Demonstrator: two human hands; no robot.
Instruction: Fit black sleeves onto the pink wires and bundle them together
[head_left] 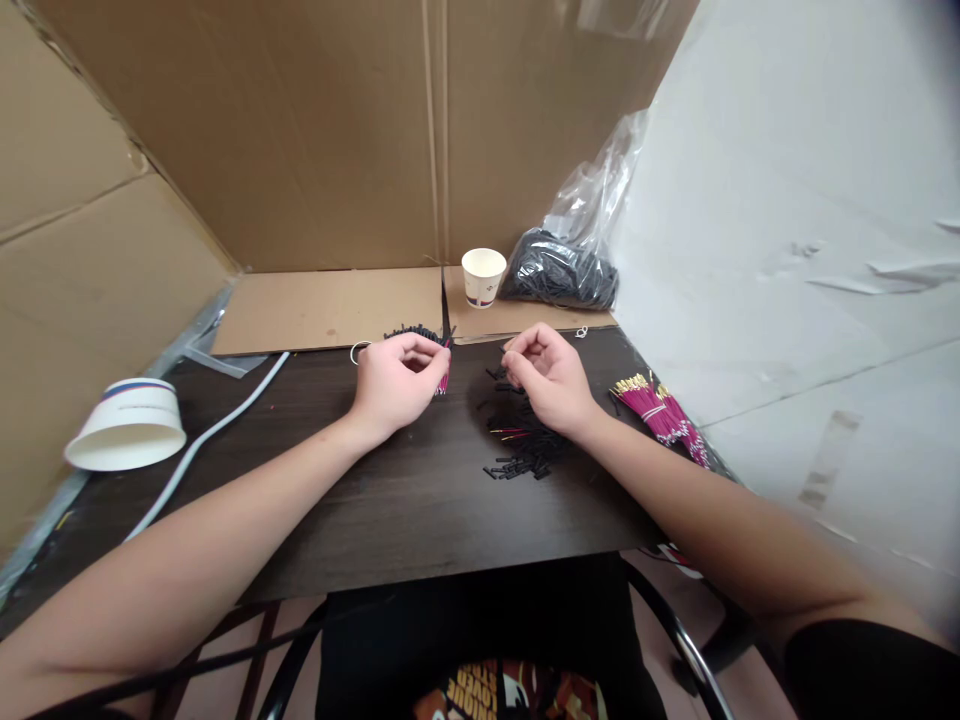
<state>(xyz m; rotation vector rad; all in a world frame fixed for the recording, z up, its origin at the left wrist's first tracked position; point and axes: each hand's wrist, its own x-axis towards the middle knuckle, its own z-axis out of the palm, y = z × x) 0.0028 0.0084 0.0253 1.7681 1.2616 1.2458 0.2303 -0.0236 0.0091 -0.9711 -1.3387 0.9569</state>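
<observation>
Loosely, left hand [396, 380] pinches a pink-and-black wire bundle [442, 375]; right hand [546, 378] pinches something unclear

Most of the pink wire bundle [442, 378] is hidden inside the left hand [396, 382]. What is pinched by the right hand [546, 378] is too small to tell. Part of the black sleeve pile [519, 452] is covered by that hand. Both elbows are cut off by the lower edge.

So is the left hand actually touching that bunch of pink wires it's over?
Touching. The head view shows the left hand with its fingers curled around the bunch of pink wires, whose ends stick out beside the fingertips.
</observation>
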